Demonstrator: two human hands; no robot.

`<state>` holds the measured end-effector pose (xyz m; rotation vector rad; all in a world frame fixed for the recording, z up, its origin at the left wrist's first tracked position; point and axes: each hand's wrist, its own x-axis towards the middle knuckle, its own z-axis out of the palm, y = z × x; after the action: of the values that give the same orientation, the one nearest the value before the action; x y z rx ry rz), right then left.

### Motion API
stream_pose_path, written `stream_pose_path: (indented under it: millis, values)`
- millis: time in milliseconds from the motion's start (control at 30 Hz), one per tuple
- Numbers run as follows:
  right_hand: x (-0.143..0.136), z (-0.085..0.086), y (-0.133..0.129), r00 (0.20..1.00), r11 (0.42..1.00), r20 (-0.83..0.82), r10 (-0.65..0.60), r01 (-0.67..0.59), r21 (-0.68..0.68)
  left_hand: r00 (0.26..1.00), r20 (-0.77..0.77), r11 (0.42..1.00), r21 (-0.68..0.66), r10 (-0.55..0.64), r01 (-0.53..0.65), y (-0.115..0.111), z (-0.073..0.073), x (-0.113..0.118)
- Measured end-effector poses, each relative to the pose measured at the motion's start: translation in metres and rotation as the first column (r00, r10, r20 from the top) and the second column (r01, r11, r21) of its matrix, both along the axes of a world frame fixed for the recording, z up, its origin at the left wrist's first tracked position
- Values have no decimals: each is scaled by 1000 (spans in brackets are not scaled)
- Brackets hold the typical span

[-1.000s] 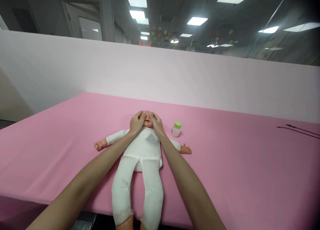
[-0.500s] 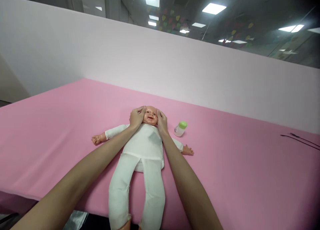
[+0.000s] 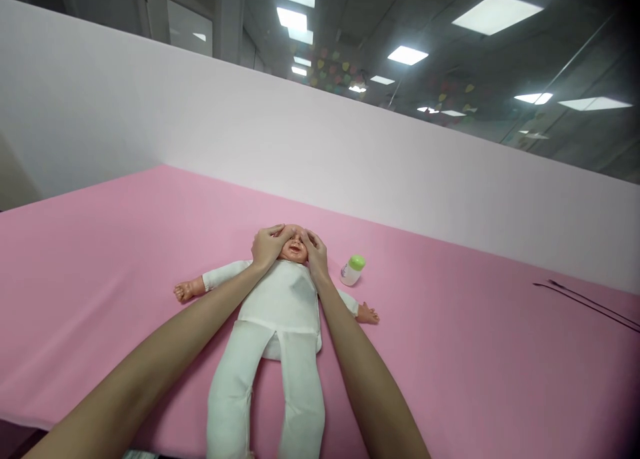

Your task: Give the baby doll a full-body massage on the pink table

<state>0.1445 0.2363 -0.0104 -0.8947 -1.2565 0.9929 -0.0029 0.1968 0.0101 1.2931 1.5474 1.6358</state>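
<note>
A baby doll [image 3: 280,299] with a white cloth body lies on its back, its arms spread to either side and its head away from me. My left hand [image 3: 269,246] curls round one side of the doll's head, and my right hand [image 3: 316,251] cups the other side. Both thumbs rest on the upper part of the doll's face, over the eye area. The mouth shows between my hands; the sides of the head are hidden by my fingers. A small clear bottle with a green cap [image 3: 353,270] stands just right of my right hand.
Pink cloth [image 3: 450,352] covers the table under the doll. Behind it rises a low white wall [image 3: 350,159]. Two thin dark cords or rods [image 3: 590,304] lie at the far right. The table's front edge is at the lower left.
My thumbs have moved inward, from the sides of the doll's face to over its eyes. The view has tilted slightly, so everything sits a little lower and further left. The bottle stays put.
</note>
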Motion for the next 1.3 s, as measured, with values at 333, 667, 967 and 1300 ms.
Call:
stream_pose_path:
  millis: [333,667,967,1300]
  values:
    - [4,1,2,982,994,168,-83,69,87,983,-178,995,81,-48,63,-3,-7,-2]
    - [20,10,-42,934,998,355,50,-57,9,909,-341,959,63,-241,278,-24,-34,-26]
    - [25,-8,-38,958,989,261,115,-136,62,910,-299,938,101,-288,331,-18,-37,-32]
    - [28,-7,-42,960,989,260,100,-124,79,913,-297,934,134,-282,332,-15,-41,-33]
